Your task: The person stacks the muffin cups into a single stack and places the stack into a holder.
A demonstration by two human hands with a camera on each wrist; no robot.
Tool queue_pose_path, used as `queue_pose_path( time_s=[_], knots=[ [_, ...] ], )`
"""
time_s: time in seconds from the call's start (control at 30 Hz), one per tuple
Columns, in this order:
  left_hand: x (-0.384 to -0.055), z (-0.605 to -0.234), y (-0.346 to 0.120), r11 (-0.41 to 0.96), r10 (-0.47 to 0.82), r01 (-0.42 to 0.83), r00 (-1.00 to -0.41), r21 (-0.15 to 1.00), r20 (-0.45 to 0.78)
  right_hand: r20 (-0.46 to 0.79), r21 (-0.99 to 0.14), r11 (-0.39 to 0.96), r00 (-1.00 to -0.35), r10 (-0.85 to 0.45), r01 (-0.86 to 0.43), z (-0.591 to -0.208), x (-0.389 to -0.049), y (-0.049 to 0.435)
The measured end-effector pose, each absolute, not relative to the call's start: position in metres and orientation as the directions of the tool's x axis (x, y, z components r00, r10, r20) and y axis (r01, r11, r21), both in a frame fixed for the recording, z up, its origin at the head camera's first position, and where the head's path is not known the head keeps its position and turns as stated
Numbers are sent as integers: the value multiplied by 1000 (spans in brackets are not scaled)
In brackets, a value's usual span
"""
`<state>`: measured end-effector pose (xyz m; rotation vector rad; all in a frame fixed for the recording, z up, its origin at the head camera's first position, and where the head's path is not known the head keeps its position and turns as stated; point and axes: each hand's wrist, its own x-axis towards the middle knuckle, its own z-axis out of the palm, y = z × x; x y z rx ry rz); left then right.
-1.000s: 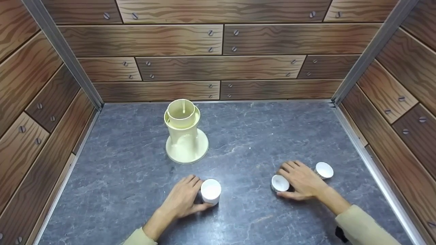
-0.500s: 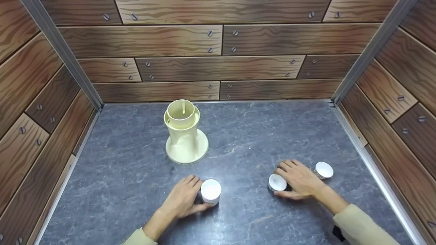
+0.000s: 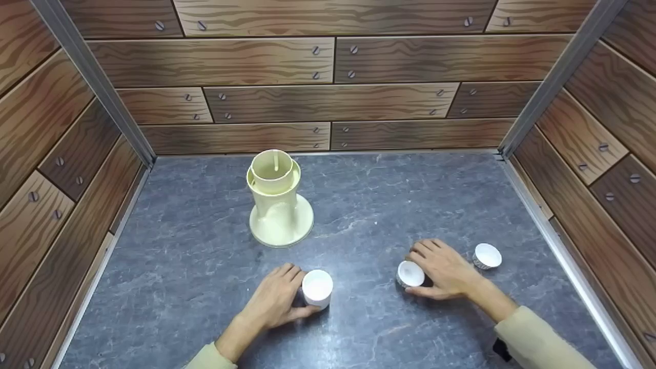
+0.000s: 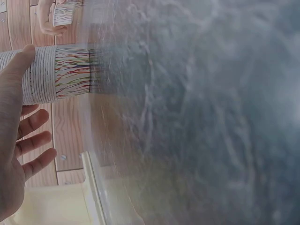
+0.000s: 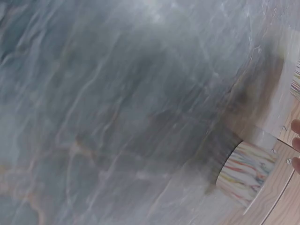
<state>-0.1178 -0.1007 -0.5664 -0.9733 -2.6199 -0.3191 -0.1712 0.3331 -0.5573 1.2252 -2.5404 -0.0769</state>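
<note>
My left hand (image 3: pixel 279 297) grips a stack of white paper cups (image 3: pixel 317 288), thumb on the near side and fingers on the far side. In the left wrist view the stack (image 4: pixel 56 75) shows many ribbed rims above a side with coloured wavy lines. To the right, my right hand (image 3: pixel 443 274) holds a shorter patterned paper cup (image 3: pixel 410 274) between thumb and fingers. Behind that hand, another paper cup (image 3: pixel 487 256) stands upright by itself. A striped cup (image 5: pixel 246 173) also shows low in the right wrist view, with a few fingertips (image 5: pixel 295 141) at the edge.
A pale yellow plastic stand (image 3: pixel 279 220) with a round base and an open tube top stands at the back left. The dark marbled tabletop (image 3: pixel 389 205) is bounded by wood-patterned walls (image 3: pixel 333 102) at the back and both sides, with metal edging.
My right hand has slid slightly left with its cup, away from the lone cup on the right. My left hand and its stack have stayed put.
</note>
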Motion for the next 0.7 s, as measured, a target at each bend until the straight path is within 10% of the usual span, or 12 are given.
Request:
queue_pose_path(
  time_s=[0.7],
  knots=[
    [-117, -567, -101, 741, 591, 665, -710, 88, 383, 362, 77, 622, -560, -745, -779, -552, -169, 293]
  ],
)
